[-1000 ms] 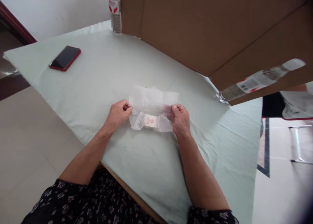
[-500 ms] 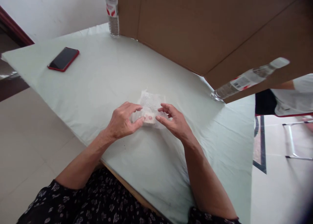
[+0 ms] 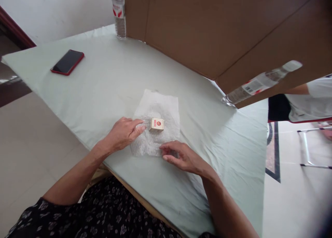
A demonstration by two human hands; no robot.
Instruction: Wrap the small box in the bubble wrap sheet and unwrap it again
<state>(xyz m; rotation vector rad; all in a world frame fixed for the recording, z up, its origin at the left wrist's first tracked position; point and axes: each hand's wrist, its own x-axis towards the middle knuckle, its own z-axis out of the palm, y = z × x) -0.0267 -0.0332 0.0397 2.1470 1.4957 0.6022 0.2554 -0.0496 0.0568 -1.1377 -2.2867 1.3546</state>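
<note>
A small cream box [image 3: 156,125] with a red emblem rests on a spread sheet of bubble wrap [image 3: 169,110], fully uncovered. My left hand [image 3: 126,133] is at the sheet's left side, thumb and forefinger apart, pointing at the box without touching it. Over the sheet's lower right edge is my right hand [image 3: 181,156], its fingers loosely curved and apart, with nothing visible between them. Whether its fingertips touch the wrap I cannot tell.
A pale green cloth [image 3: 103,79] covers the table. At the far left lies a phone [image 3: 67,62] in a red case. One water bottle [image 3: 119,16] and another water bottle [image 3: 259,84] stand against a large cardboard panel [image 3: 197,27]. Behind it at right, a person's white sleeve [image 3: 320,91] shows.
The bubble wrap, earlier folded over the box, now lies spread flat with the box bare on it. My left hand has moved left, and my right hand has come down toward me.
</note>
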